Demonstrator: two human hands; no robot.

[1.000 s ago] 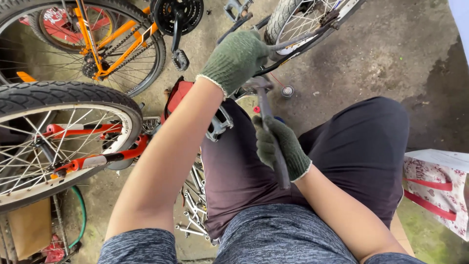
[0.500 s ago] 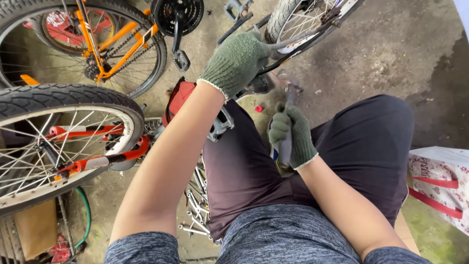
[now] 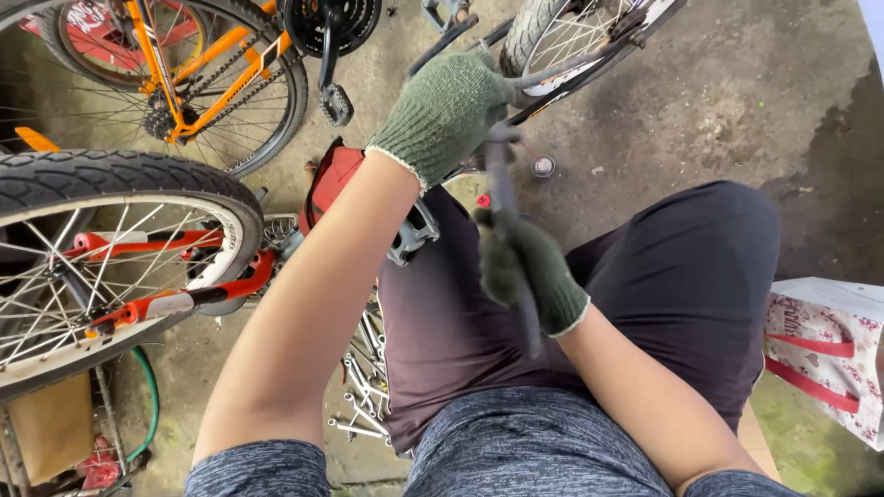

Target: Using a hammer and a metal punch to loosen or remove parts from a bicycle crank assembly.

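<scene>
The gloved left hand [image 3: 447, 110] grips a bicycle frame tube [image 3: 589, 66] at top centre while the right hand [image 3: 527, 267] clutches a blurred long-handled tool [image 3: 505, 198] below, wheels [image 3: 101, 230] and scattered wrenches [image 3: 368, 387] lying left.

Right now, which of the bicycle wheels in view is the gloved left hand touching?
The top-centre wheel, with the pale rim: the left hand grips the frame beside it. The knobby-tyred wheel at left and the orange bike's wheel stand apart, untouched.
</scene>
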